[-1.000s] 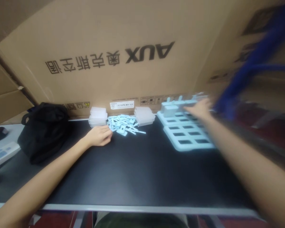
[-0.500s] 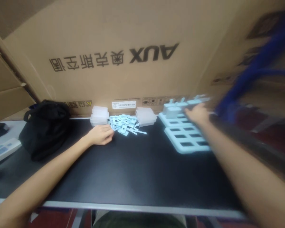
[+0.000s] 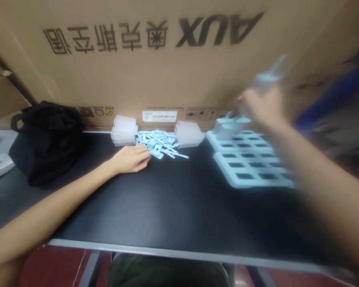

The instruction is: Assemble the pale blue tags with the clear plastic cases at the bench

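My right hand [image 3: 265, 101], smeared by motion, holds up a clear popsicle mold [image 3: 266, 81] with a light-blue top, above the right side of the table. Below it, light-blue trays [image 3: 237, 175] with rectangular openings lie flat, and a few upright popsicle molds [image 3: 227, 128] stand in the far left corner. My left hand [image 3: 133, 158] rests on the table with curled fingers, at the near edge of a pile of light-blue popsicle sticks [image 3: 157, 141]. Anything inside its fingers is hidden. Stacks of translucent mold cups, one left [image 3: 124, 131] and one right [image 3: 189, 134], flank the pile.
A large cardboard box [image 3: 122, 83] stands along the table's back edge. A black cloth bag [image 3: 48, 143] sits at the left, beside a white box [image 3: 0, 165]. Blue framework [image 3: 332, 99] rises at the right, blurred. The black tabletop [image 3: 167, 211] has a pale front edge.
My right hand has risen from the molds at the trays, lifting one popsicle mold up and slightly right. My left hand stays by the stick pile. The camera view has tilted down.
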`<move>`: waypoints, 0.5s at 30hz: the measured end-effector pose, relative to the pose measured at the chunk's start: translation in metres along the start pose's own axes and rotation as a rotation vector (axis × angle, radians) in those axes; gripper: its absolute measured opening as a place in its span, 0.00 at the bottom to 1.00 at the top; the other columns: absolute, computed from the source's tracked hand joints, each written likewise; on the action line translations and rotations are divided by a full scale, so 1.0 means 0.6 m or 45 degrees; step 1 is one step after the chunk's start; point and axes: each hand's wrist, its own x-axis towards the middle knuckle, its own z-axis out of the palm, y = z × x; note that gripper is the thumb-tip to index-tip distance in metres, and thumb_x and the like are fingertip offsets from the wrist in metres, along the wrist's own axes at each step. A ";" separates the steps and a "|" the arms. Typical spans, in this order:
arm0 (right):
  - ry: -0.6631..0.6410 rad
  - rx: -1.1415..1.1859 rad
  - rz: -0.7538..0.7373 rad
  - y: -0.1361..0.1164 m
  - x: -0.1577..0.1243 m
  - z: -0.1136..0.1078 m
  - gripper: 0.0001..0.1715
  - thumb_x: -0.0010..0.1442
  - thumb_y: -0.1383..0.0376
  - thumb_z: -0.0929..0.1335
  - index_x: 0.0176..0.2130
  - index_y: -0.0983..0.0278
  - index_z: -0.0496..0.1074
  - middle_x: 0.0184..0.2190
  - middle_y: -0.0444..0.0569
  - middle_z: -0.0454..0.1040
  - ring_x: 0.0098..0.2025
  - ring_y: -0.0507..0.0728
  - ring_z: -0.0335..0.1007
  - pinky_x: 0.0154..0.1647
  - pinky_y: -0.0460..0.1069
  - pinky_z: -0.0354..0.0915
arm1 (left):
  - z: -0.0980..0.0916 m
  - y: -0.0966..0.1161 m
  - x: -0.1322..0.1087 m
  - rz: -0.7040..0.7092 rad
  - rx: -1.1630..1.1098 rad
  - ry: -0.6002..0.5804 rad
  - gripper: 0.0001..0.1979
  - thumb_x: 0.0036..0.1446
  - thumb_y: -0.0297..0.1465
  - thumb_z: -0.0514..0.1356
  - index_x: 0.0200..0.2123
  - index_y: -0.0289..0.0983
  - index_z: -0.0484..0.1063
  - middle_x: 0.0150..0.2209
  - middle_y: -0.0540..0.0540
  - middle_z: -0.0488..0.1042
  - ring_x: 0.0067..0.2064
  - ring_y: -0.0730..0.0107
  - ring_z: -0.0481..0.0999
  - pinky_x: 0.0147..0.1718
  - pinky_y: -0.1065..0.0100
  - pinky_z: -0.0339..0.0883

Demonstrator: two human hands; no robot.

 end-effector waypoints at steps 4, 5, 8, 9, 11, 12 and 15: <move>-0.524 -0.163 -0.251 -0.130 -0.037 0.040 0.29 0.62 0.61 0.66 0.59 0.71 0.68 0.51 0.65 0.77 0.46 0.63 0.73 0.47 0.57 0.69 | -0.003 0.007 0.004 0.004 0.019 -0.026 0.11 0.73 0.31 0.51 0.37 0.38 0.71 0.36 0.47 0.76 0.38 0.68 0.76 0.32 0.67 0.65; -0.696 -0.290 -0.321 -0.155 -0.047 0.052 0.32 0.62 0.59 0.67 0.61 0.72 0.67 0.50 0.66 0.77 0.46 0.66 0.74 0.48 0.58 0.69 | -0.003 0.007 0.004 -0.001 0.016 -0.029 0.11 0.73 0.31 0.52 0.38 0.38 0.71 0.36 0.47 0.76 0.38 0.68 0.76 0.32 0.67 0.65; -0.959 -0.586 -0.500 -0.206 -0.073 0.087 0.48 0.61 0.48 0.69 0.68 0.75 0.60 0.54 0.71 0.76 0.51 0.74 0.76 0.52 0.65 0.70 | -0.002 0.003 0.003 -0.003 0.013 -0.039 0.11 0.73 0.31 0.52 0.38 0.38 0.71 0.36 0.47 0.76 0.38 0.68 0.76 0.32 0.67 0.65; -0.984 -0.637 -0.522 -0.216 -0.078 0.096 0.51 0.62 0.45 0.68 0.70 0.75 0.59 0.55 0.72 0.76 0.53 0.76 0.75 0.53 0.67 0.70 | -0.001 0.002 0.003 0.000 0.022 -0.039 0.11 0.72 0.31 0.52 0.38 0.38 0.71 0.37 0.47 0.77 0.38 0.67 0.76 0.32 0.66 0.66; -0.985 -0.696 -0.529 -0.232 -0.081 0.106 0.54 0.63 0.41 0.65 0.71 0.75 0.59 0.57 0.72 0.76 0.55 0.78 0.75 0.55 0.69 0.69 | 0.000 0.000 0.005 0.003 0.072 -0.009 0.10 0.72 0.31 0.53 0.37 0.38 0.72 0.37 0.45 0.78 0.39 0.65 0.76 0.34 0.65 0.67; -0.970 -0.713 -0.534 -0.238 -0.081 0.109 0.53 0.63 0.40 0.64 0.71 0.74 0.61 0.57 0.71 0.76 0.56 0.78 0.74 0.55 0.70 0.69 | 0.000 -0.002 0.005 -0.002 0.115 0.028 0.10 0.71 0.31 0.54 0.37 0.38 0.72 0.38 0.44 0.79 0.41 0.63 0.77 0.36 0.64 0.68; -0.889 -0.750 -0.583 -0.253 -0.079 0.116 0.49 0.64 0.39 0.64 0.67 0.71 0.68 0.56 0.69 0.77 0.57 0.77 0.75 0.57 0.69 0.68 | 0.001 -0.014 0.003 -0.073 0.279 0.205 0.06 0.68 0.30 0.57 0.44 0.39 0.74 0.46 0.42 0.81 0.49 0.56 0.78 0.45 0.57 0.69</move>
